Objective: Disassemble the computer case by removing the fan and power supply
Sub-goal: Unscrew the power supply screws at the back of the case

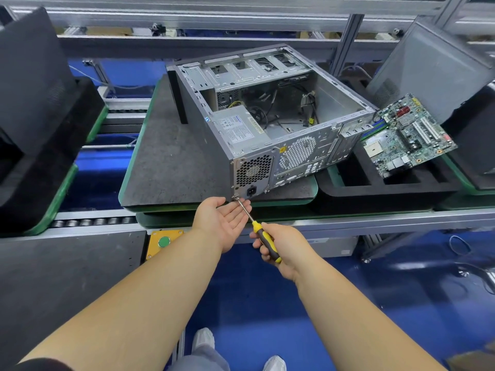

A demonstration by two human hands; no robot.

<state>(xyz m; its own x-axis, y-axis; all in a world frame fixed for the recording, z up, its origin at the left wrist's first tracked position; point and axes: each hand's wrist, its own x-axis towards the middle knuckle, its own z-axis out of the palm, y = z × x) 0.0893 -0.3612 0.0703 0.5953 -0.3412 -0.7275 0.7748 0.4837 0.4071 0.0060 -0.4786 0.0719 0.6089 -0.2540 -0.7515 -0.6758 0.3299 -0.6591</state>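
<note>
One computer case (267,124), open side up, lying on a grey mat-topped pallet (160,162) on the conveyor line; rear panel faces the near edge. One power supply (238,127), still seated in the near-left corner of the case, its honeycomb grille and power socket showing through the rear panel. Fan: none seen behind the round perforated vent to the right of the supply; cannot tell whether it is gone or hidden. One screwdriver (263,236), yellow and black handle, shaft angled up and away, tip meeting a screw (236,197) at the lower near-left corner of the rear panel, beside the socket. Right hand (281,250): fingers wrapped firmly around the handle. Left hand (225,218): palm up, fingers extended and relaxed, cupped just under the shaft and screw, holding nothing. One motherboard (407,137), out of the case, propped in a black foam tray (388,183) to the right. One yellow box with a green button (164,241), near left, below the rail. Risks, as judged: the screw, appearing partly backed out, may drop past the cupped palm to the blue floor if it releases suddenly; the tip may slip out of the head if the shaft stays this oblique, rounding the screw or jabbing the palm beneath; with the case overhanging toward the near edge, hard pushing could shift it on the mat.
</note>
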